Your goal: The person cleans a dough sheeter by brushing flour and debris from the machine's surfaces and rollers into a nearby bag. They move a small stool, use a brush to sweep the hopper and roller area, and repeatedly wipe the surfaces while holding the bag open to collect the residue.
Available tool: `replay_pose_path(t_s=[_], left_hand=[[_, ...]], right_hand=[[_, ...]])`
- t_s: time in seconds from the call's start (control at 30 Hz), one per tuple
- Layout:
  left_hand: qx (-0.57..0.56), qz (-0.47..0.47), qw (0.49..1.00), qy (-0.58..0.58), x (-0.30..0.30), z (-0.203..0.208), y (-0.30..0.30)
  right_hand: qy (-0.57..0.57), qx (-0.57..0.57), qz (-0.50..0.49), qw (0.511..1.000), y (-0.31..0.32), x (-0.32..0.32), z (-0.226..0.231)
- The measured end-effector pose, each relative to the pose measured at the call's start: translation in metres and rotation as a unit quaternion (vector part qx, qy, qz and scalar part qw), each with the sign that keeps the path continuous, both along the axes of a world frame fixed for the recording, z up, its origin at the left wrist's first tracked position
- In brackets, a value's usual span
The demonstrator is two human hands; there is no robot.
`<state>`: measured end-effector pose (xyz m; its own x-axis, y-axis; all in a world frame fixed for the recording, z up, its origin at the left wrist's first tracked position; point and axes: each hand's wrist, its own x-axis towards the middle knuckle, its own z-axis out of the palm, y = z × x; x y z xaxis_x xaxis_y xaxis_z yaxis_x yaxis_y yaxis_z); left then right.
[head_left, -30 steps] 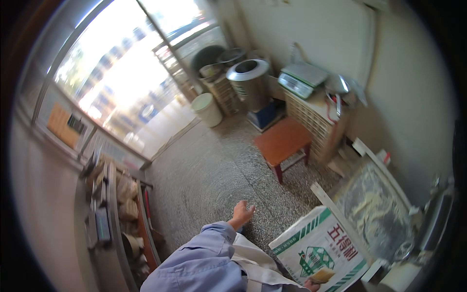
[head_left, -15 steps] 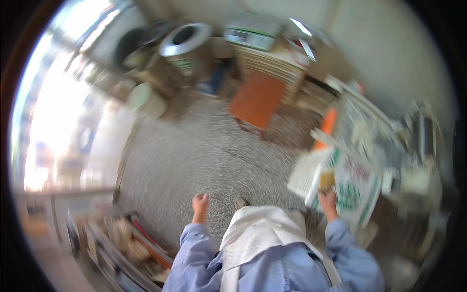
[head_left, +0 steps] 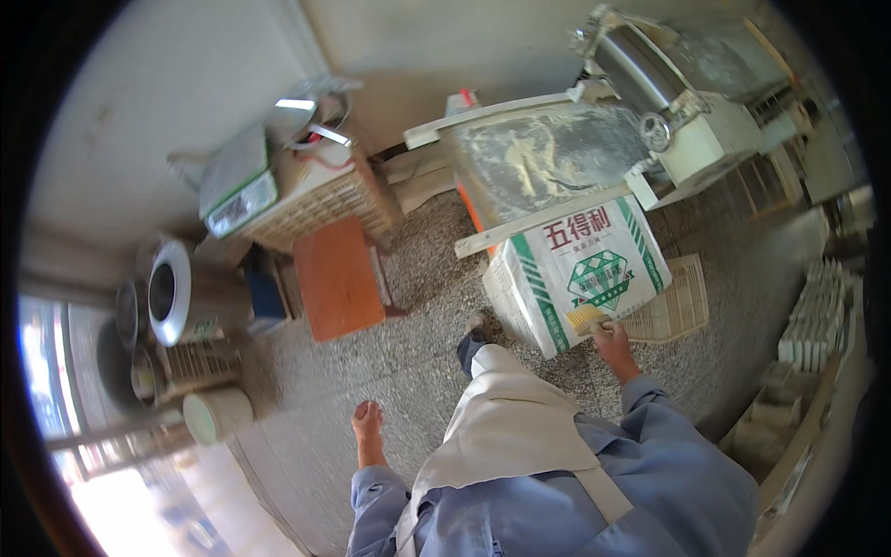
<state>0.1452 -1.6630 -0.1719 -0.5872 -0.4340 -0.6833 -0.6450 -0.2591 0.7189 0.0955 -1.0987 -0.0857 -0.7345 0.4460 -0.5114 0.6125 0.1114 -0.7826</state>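
My right hand (head_left: 613, 345) is closed round the handle of a small brush (head_left: 586, 320) with yellow bristles. The brush is in front of a white woven sack (head_left: 594, 265) with green stripes and red print; whether it touches the sack I cannot tell. That sack hangs or stands at the near edge of a flour-dusted bed (head_left: 548, 153), which leads to a machine with a steel roller (head_left: 645, 70) and a handwheel (head_left: 655, 132). Low over the floor, my left hand (head_left: 368, 422) hangs at my left side with its fingers curled in and nothing visible in them.
An orange-brown stool (head_left: 336, 278) stands ahead to the left. Behind it, a scale (head_left: 243, 186) rests on stacked crates (head_left: 325, 200). Further left are a round metal drum (head_left: 200, 292) and a pale bucket (head_left: 218, 415). A plastic crate (head_left: 682, 297) lies right of the sack.
My view has turned right, so the stool, scale and drum have shifted left and the roller machine has come into fuller view. The brush stays in my right hand.
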Motion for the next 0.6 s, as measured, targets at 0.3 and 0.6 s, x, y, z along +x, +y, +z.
replay_pose_path(t_s=[0.3,0.6], left_hand=[[-0.087,-0.216,0.97,-0.073,-0.217,0.012,-0.001],[-0.232,-0.479,0.841,0.097,-0.506,-0.013,0.139]], right_hand=[[0.108,0.084,-0.171,0.976,0.034,-0.114,0.008],[0.169,0.102,-0.35,0.916,0.034,-0.151,0.065]])
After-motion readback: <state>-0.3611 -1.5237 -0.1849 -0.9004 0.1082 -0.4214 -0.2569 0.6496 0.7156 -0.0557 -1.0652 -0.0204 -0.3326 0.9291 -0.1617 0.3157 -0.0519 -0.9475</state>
